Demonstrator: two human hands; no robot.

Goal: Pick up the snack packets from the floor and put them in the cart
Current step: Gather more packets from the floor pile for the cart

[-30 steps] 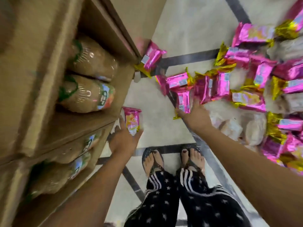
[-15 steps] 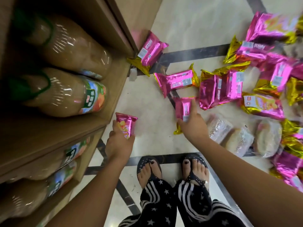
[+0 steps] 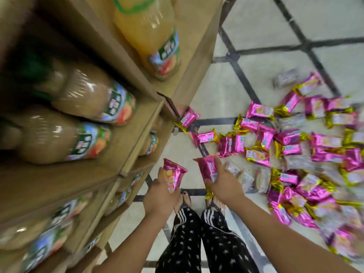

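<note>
My left hand [image 3: 160, 196] grips a pink snack packet [image 3: 174, 175] with a yellow picture on it, held above the floor beside the shelf. My right hand [image 3: 224, 184] grips a second pink packet [image 3: 207, 167] with a gold end, lifted off the floor above my feet. Several more pink-and-gold packets [image 3: 291, 138] lie scattered over the tiled floor to the right, mixed with clear-wrapped buns [image 3: 246, 177]. One pink packet [image 3: 188, 118] lies against the shelf corner. No cart is in view.
A wooden shelf unit [image 3: 141, 123] fills the left side, stocked with large juice bottles [image 3: 84, 95]. My sandalled feet [image 3: 197, 201] stand just below my hands. The pale floor [image 3: 256, 36] has dark crossing lines.
My right hand has lifted the pink packet off the floor. Both hands have risen with their packets, and the view has pulled up and back, showing more of the shelf.
</note>
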